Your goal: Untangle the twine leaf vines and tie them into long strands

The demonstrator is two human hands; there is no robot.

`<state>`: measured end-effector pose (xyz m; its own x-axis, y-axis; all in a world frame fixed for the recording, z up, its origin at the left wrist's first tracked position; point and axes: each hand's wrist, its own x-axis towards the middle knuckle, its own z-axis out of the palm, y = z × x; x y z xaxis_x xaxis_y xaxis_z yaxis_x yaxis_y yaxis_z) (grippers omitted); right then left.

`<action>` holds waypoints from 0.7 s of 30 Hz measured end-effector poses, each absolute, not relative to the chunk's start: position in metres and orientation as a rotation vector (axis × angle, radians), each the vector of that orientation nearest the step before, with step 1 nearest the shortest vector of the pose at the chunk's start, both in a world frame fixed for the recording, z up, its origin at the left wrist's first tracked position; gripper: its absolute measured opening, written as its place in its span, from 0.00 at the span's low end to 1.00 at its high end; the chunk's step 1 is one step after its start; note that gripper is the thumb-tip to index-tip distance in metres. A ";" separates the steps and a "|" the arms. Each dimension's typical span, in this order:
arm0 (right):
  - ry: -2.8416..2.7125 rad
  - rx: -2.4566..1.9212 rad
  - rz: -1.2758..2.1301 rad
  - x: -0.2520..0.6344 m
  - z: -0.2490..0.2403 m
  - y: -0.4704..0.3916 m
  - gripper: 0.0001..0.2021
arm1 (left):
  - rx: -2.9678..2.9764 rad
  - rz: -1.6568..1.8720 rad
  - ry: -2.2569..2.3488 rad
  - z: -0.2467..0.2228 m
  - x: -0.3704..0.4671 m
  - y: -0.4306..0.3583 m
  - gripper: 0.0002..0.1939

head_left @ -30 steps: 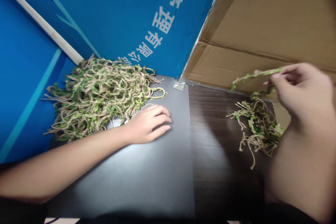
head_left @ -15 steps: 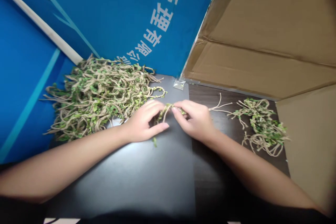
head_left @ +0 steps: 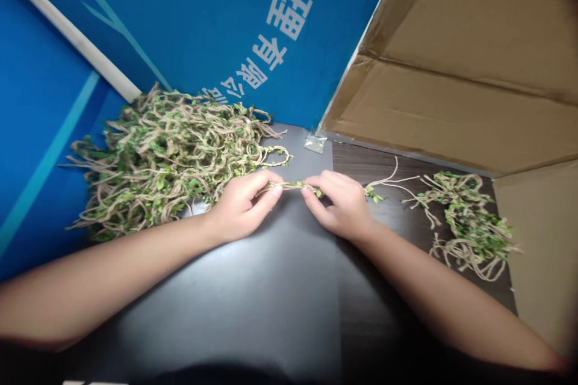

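Observation:
A strand of leafy twine (head_left: pixel 292 186), tan cord with small green leaves, is stretched between my two hands. My left hand (head_left: pixel 241 201) pinches one end of the visible stretch between thumb and fingers. On the other side, my right hand (head_left: pixel 341 201) pinches the same strand, and its leafy tail and loose cord ends stick out past the knuckles to the right. Parts of the strand are hidden inside both hands. Just beyond my left hand lies a big tangled heap of leafy twine (head_left: pixel 167 162), with one loop (head_left: pixel 277 156) poking out toward the middle.
A smaller pile of leafy twine (head_left: pixel 474 222) lies on the dark wood tabletop (head_left: pixel 361 159) at right. A grey mat (head_left: pixel 235 313) covers the left and centre. Blue printed panels (head_left: pixel 203 12) and a cardboard wall (head_left: pixel 451 114) enclose the back. A small clear packet (head_left: pixel 315 144) sits near the corner.
The strand between my hands was bent and hanging; now it is pulled straight. My left thumb has closed against the fingers. The view has shifted slightly.

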<state>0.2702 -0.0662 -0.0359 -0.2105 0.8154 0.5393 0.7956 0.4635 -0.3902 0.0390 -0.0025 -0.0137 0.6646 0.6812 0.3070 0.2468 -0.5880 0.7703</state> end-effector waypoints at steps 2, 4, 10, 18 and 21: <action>-2.005 -1.321 0.092 0.271 -0.037 -0.066 0.07 | 2.134 0.828 0.718 -0.014 0.037 -0.002 0.11; -2.014 -1.292 0.109 0.271 -0.037 -0.066 0.07 | 2.117 0.879 0.742 -0.015 0.036 0.000 0.12; -2.056 -1.191 0.160 0.272 -0.039 -0.068 0.06 | 2.075 0.959 0.870 -0.018 0.040 0.002 0.14; -2.039 -1.190 0.256 0.274 -0.039 -0.067 0.08 | 2.402 0.836 1.039 0.022 0.035 0.015 0.08; -2.021 -1.182 0.259 0.274 -0.039 -0.068 0.08 | 2.808 0.752 1.097 0.066 0.021 0.022 0.14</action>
<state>0.2743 -0.0681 -0.0394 -0.2765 0.8125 0.5132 0.6570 0.5496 -0.5160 0.0210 0.0220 0.0660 0.6337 0.6462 0.4252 0.6295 -0.7503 0.2019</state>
